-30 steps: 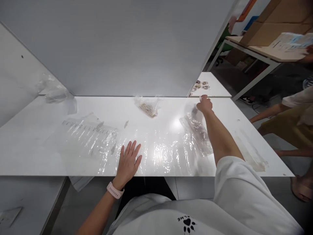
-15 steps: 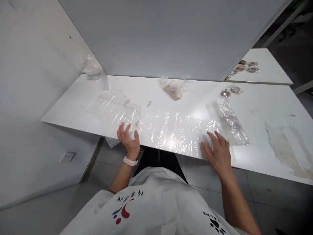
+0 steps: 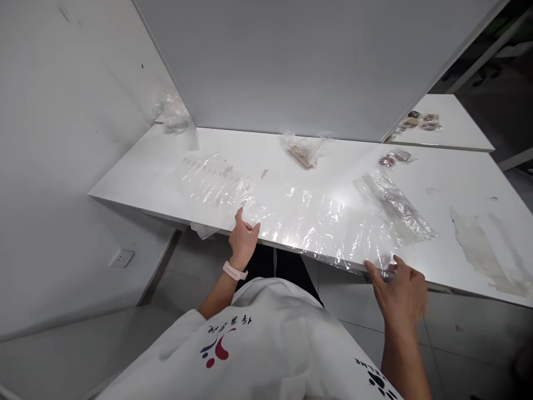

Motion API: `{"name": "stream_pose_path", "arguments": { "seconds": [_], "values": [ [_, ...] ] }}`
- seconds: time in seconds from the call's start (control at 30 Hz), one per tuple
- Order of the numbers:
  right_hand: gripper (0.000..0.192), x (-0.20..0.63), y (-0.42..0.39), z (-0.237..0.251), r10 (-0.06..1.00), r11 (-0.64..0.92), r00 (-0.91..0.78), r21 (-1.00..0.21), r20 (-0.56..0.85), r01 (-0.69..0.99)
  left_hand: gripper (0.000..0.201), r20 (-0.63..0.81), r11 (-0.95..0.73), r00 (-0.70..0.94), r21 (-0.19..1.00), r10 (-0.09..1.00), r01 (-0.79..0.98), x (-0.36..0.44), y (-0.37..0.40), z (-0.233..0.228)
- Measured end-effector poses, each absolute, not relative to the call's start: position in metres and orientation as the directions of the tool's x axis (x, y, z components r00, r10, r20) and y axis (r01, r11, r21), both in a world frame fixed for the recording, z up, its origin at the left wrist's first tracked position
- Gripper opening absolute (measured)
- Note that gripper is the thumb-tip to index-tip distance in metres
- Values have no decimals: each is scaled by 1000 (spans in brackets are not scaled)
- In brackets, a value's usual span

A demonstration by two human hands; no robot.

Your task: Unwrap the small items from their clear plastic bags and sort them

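The thin, clear, shiny plastic film (image 3: 308, 222) lies at six o'clock on the smooth white tabletop (image 3: 441, 183); the bare left hand (image 3: 244, 240), at seven o'clock, is half curled, the bare right hand (image 3: 402, 294), at five o'clock, slightly parted; I cannot tell if either grips; the film seems light, soft, slippery; its edges probably offer the best hold.

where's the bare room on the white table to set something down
Bare table shows left of the clear plastic, and at the back between the tan-filled bag and two round items. Crowded: the front middle, with plastic, left hand and right hand.
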State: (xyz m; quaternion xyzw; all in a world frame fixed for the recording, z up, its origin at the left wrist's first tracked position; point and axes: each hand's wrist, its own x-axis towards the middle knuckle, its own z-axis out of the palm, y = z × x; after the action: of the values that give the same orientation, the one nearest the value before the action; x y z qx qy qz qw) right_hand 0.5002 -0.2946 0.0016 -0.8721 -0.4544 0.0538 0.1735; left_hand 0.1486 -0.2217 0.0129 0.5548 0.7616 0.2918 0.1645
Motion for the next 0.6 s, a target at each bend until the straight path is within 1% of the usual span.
{"name": "stream_pose_path", "arguments": {
  "seconds": [0.07,0.1,0.17,0.2,0.23,0.3,0.37,0.43,0.47,0.53,0.6],
  "values": [
    [76,506,-297,1,796,-557,605,-408,-12,724,67,109,147,-255,579,961,802,153,-215,11],
    [72,509,-296,0,795,-557,606,-440,-36,704,59,146,86,-202,565,969,821,155,-212,9],
    [57,516,-294,-3,798,-543,601,-488,-46,683,41,225,-56,-89,566,970,822,161,-205,8],
    [47,518,-293,-5,798,-536,601,-502,-41,679,37,254,-116,-42,576,966,809,164,-201,9],
    [39,518,-291,-5,798,-533,602,-511,-38,674,37,278,-159,-14,588,960,793,165,-197,12],
    [30,511,-287,-4,801,-520,597,-547,-45,656,39,340,-199,-22,599,940,776,161,-185,24],
    [27,490,-282,3,835,-457,546,-628,-60,630,36,432,-199,-102,596,896,778,141,-170,45],
    [28,456,-276,14,905,-335,420,-722,-67,606,30,514,-167,-212,595,831,786,105,-151,68],
    [30,436,-273,20,941,-262,331,-755,-63,601,28,525,-127,-271,602,807,788,83,-141,79],
    [29,392,-264,31,993,-100,113,-806,-42,583,27,505,-24,-356,601,786,799,36,-120,97],
    [27,352,-254,37,995,61,-103,-820,3,568,23,480,64,-410,587,776,807,-11,-102,106]
  ]
}}
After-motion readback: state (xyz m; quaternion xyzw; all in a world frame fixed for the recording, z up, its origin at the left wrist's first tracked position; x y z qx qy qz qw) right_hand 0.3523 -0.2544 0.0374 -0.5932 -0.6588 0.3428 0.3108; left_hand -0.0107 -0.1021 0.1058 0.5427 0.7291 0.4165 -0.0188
